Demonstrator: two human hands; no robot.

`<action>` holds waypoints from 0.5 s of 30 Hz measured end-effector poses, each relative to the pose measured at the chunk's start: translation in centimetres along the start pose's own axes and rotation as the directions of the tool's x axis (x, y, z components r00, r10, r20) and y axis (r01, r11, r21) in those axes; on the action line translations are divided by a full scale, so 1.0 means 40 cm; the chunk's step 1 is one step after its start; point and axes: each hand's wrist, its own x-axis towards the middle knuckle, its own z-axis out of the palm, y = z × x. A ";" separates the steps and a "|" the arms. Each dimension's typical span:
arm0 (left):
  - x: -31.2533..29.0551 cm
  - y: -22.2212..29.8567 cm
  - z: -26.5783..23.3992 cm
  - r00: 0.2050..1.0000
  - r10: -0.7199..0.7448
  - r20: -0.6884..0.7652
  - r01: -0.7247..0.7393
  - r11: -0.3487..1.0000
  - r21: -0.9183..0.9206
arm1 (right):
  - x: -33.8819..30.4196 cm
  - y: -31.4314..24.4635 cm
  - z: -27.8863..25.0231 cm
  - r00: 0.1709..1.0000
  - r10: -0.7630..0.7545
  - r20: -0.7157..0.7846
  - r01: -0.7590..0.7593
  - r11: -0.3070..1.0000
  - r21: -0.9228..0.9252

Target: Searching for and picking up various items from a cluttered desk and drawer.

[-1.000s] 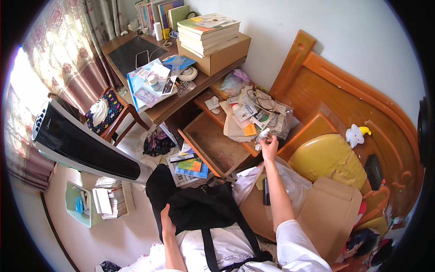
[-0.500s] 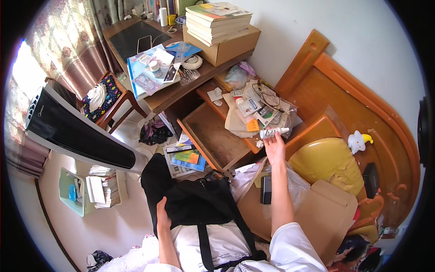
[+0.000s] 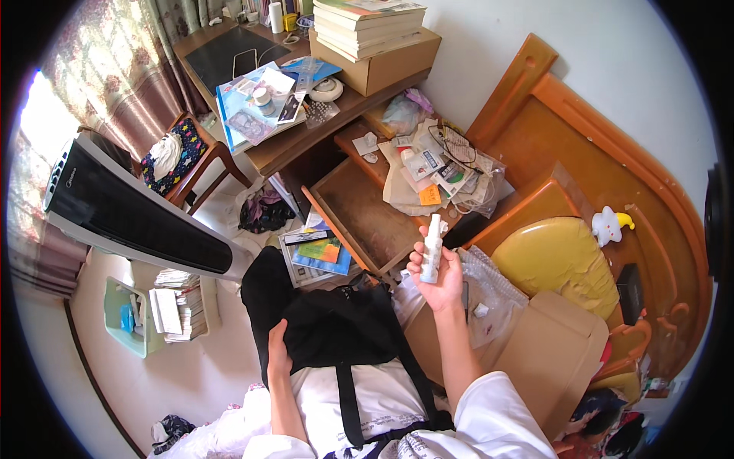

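Well, beyond the bottle (image 3: 432,256) in the right hand (image 3: 443,289), papers (image 3: 277,82) litter the desk (image 3: 277,157)

Just in front of the open drawer (image 3: 367,218), a slim bottle (image 3: 431,256) looks like smooth white plastic. The drawer's bottom is dull, scuffed wood. Beyond the drawer, the bench (image 3: 348,115) is brown wood with a faint sheen. Left of the drawer, the tower fan (image 3: 145,206) has a glossy black plastic-looking front; right of the drawer, the headboard (image 3: 612,157) is shiny varnished wood.
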 end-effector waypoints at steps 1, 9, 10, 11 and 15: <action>-0.005 0.007 0.011 1.000 0.001 -0.002 -0.001 1.000 0.002 | -0.007 0.012 0.016 0.998 0.018 -0.054 -0.013 0.995 0.095; -0.002 -0.011 -0.016 1.000 0.002 0.027 -0.002 1.000 0.009 | -0.048 0.080 0.011 0.989 0.077 0.124 -0.090 0.991 0.097; -0.006 -0.009 -0.012 1.000 0.003 0.027 -0.003 1.000 0.010 | -0.051 0.080 0.009 0.989 0.077 0.125 -0.090 0.991 0.098; -0.010 -0.007 -0.005 1.000 0.001 0.018 -0.001 1.000 -0.016 | -0.054 0.080 0.006 0.978 0.089 0.186 -0.110 0.989 0.102; -0.026 0.006 0.017 1.000 0.009 0.030 -0.008 1.000 -0.017 | -0.064 0.083 0.011 0.952 0.105 0.289 -0.148 0.980 0.130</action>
